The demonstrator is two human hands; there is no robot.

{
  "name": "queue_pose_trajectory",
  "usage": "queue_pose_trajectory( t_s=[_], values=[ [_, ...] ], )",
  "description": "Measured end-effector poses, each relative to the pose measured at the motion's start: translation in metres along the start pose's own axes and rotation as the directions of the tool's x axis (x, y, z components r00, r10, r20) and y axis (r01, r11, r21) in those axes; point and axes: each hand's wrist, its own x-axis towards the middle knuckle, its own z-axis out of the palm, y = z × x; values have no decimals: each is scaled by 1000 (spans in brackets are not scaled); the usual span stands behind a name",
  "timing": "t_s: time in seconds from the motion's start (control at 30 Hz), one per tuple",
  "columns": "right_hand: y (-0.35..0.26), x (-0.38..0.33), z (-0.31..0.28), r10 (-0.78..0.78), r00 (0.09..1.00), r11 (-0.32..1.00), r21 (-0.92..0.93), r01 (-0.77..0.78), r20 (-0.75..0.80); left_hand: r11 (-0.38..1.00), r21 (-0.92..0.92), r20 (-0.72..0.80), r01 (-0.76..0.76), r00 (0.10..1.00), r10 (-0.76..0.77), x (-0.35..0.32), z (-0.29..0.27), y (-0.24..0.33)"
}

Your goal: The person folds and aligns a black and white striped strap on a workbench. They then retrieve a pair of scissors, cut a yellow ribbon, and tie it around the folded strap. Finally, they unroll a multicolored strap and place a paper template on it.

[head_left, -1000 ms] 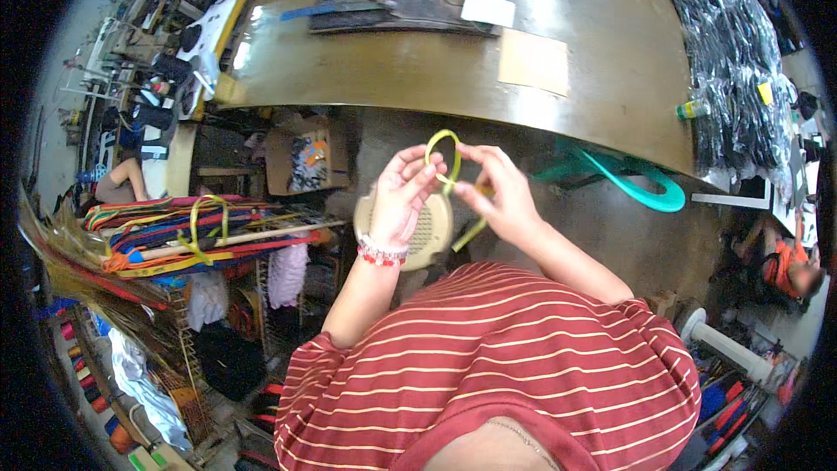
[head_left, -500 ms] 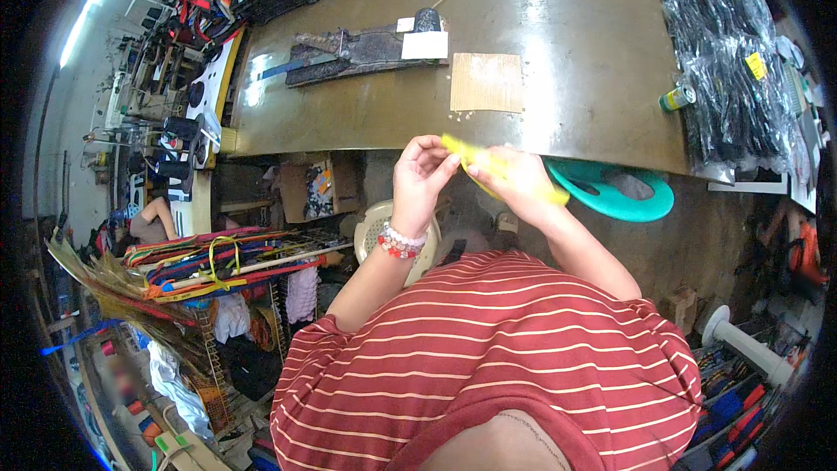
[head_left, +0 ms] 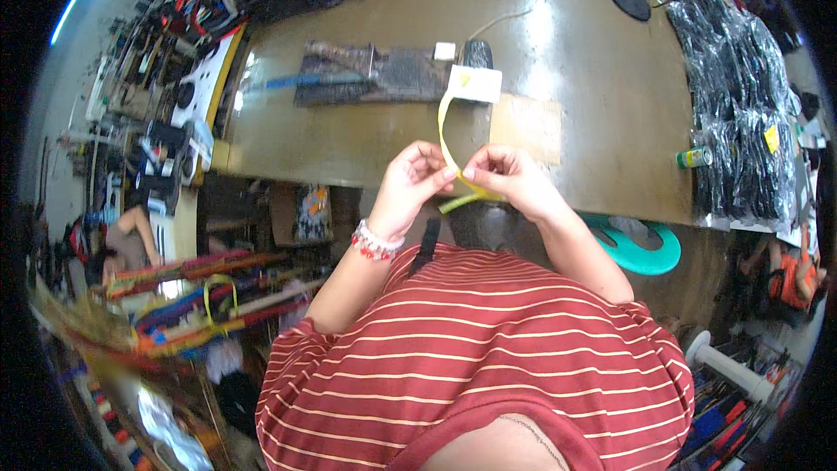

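A narrow yellow strap (head_left: 442, 126) is stretched between my hands just over the table's near edge. My left hand (head_left: 410, 181) pinches it between thumb and fingertips. Close beside it, my right hand (head_left: 516, 185) pinches the same strap, thumb and forefinger pressed together. One end curves up past my left fingertips to the edge of a white card (head_left: 485, 85) in view; whether it touches is unclear. Another yellow piece hangs below the fingers. Behind lie a flat cardboard piece (head_left: 527, 129) and a long dark mat-like object (head_left: 344, 74).
A green can (head_left: 695, 157) stands right, beside plastic-wrapped black bundles (head_left: 737, 113). A teal ring-shaped piece (head_left: 649, 251) sits below the table edge. A black disc (head_left: 629, 0) lies far right. Colourful straps (head_left: 200, 275) hang at left. A person's bare limb (head_left: 131, 235) shows far left.
My hands have drawn the yellow strap out from a bunched shape, and it now arcs upward from the fingers. My view has shifted, so the table appears lower and more to the right.
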Motion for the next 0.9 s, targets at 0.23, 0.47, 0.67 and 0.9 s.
queue_pose_trajectory(
  t_s=[0.23,0.47,0.67,0.9],
  values=[
    [10,127,66,-227,943,951,-264,162,-241,951,266,312,-157,947,69,85,-145,37],
    [50,199,100,-394,916,786,-543,297,-70,970,226,279,-84,960,19,118,-221,6],
    [92,215,105,-196,967,890,-444,104,-165,989,-35,243,-143,959,147,114,-257,-49],
    [138,176,134,-195,965,936,-328,129,-175,987,-59,116,-148,981,154,65,-258,-91]
  ],
)
